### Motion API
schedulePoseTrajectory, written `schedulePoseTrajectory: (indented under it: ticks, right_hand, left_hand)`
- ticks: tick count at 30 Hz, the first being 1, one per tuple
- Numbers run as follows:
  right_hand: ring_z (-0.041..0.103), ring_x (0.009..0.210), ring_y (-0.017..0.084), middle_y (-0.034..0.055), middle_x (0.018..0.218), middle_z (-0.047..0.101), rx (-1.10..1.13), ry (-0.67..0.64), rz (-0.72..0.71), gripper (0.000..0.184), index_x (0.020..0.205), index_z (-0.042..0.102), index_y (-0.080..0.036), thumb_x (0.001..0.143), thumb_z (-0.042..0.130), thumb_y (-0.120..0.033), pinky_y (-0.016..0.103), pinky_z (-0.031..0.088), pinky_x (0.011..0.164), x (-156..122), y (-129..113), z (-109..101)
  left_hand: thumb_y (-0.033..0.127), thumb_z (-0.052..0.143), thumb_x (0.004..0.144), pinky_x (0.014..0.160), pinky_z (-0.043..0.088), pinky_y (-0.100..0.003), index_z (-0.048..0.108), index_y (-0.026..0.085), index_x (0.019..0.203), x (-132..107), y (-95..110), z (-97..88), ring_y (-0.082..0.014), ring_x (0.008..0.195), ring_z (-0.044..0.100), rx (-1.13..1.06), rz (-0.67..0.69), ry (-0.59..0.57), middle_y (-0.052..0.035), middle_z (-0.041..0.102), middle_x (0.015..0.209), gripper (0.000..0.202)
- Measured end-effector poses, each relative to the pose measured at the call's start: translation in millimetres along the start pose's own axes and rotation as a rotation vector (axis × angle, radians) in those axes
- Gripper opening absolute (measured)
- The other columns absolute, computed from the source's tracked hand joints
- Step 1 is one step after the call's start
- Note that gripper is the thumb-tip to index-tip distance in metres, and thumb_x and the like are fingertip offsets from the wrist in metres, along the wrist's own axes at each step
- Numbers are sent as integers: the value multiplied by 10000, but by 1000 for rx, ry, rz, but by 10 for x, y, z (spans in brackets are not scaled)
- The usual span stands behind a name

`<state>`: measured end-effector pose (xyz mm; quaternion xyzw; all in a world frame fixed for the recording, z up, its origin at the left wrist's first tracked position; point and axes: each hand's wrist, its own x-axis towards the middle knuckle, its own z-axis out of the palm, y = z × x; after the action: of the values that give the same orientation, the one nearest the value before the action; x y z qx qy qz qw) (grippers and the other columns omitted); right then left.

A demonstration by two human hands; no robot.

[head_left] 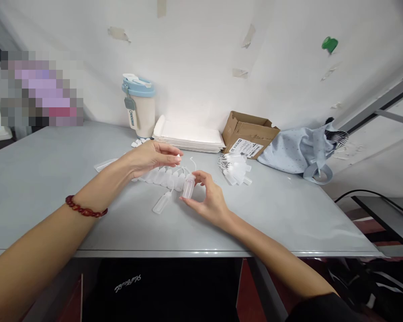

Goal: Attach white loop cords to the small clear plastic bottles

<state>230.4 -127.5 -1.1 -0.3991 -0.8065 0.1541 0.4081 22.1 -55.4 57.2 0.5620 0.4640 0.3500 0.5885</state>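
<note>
Grey tabletop [127, 232], white wall [201, 67] behind

Nearest the front edge: loose clear pc. [161, 204], flat on the tabletop. Just R of it, R hand [211, 201], thumb & fingers part-spread, gripping the sides of a clear plastic pc. [188, 188], slightly tilted. Beyond, L hand [146, 158], thumb & index pinched tight on a small white tip [178, 158]. Row of similar pcs. [159, 175] near both hands; pile [235, 170] farther R. At back: blue-lidded cup [144, 109], white trays [190, 136], cardboard box [250, 132].

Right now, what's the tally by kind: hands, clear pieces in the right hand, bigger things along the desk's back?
Left hand and right hand: 2
Clear piece: 1
Lidded cup: 1
White tray stack: 1
Cardboard box: 1
Cloth bag: 1
Total: 7
</note>
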Motion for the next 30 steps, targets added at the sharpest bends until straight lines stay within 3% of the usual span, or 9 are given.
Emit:
schedulePoseTrajectory:
  ticks: [6, 12, 18, 23, 30]
  right_hand:
    - [647, 990, 219, 106, 1113, 651, 18, 21, -16, 566, 1269, 378, -203, 781, 663, -231, 401, 495, 886, 28, 30, -26]
    - [629, 1075, 238, 126, 1215, 619, -31, 9, -47, 590, 1349, 353, -215, 813, 597, -193, 414, 500, 908, 34, 75, -40]
    - [624, 1085, 238, 118, 1203, 642, -122, 7, -107, 574, 1402, 346, -218, 863, 540, -191, 414, 504, 898, 30, 122, -51]
    - [620, 1096, 223, 134, 1256, 625, -163, 20, -241, 565, 1432, 341, -201, 891, 497, -154, 390, 515, 851, 41, 165, -43]
    - [618, 1108, 200, 128, 1269, 624, -196, -40, -325, 611, 1457, 309, -210, 879, 445, -67, 394, 503, 876, 60, 225, -52]
  left_hand:
    - [293, 825, 584, 843, 490, -328, 742, 205, 824, -29, -29, 242, -177, 845, 641, -72, 10, -20, -30, 712, 844, 269]
    - [330, 814, 594, 827, 503, -362, 740, 197, 824, -72, -26, 333, -235, 904, 654, -33, 21, -28, -59, 727, 886, 275]
    - [306, 815, 607, 864, 490, -343, 748, 214, 820, -42, -63, 318, -210, 902, 652, -40, 27, -24, -38, 731, 871, 241]
    - [296, 820, 604, 864, 488, -320, 751, 212, 804, -21, -77, 283, -191, 888, 647, -37, 21, -13, -32, 730, 884, 228]
    - [365, 803, 610, 865, 490, -331, 757, 244, 818, -39, -37, 201, -212, 926, 648, 152, 41, -58, -24, 734, 875, 246]
